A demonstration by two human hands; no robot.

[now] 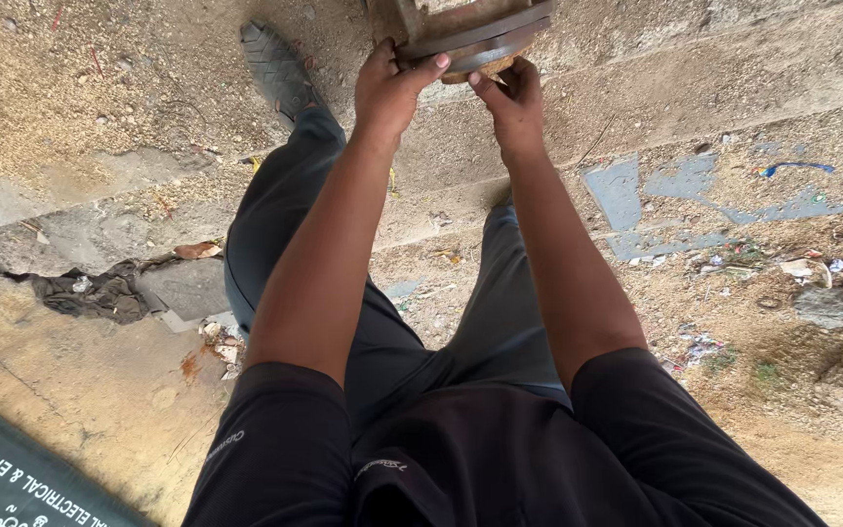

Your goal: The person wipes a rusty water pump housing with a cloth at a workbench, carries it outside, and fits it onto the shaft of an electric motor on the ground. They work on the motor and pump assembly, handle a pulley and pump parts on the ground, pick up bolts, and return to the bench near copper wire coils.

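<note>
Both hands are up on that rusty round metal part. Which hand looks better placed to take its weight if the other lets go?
Probably the left hand: its thumb and palm wrap the rim of the rusty round metal part. The right hand touches the underside with fingertips only.

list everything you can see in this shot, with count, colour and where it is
metal disc part: one, rusty grey-brown, top centre, gripped at its lower rim by both hands
dark cloth scrap: one, grey-black, left on the cracked ground
dark board: one, black with pale lettering, bottom left corner
litter bits: several, mixed colours, right on the dirt
blue-grey patches: a few, on the concrete at right
shoe: one, dark, top left of centre
trousers: grey, centre
shirt: black, bottom
left hand: on the disc's rim
right hand: on the disc's rim
</note>
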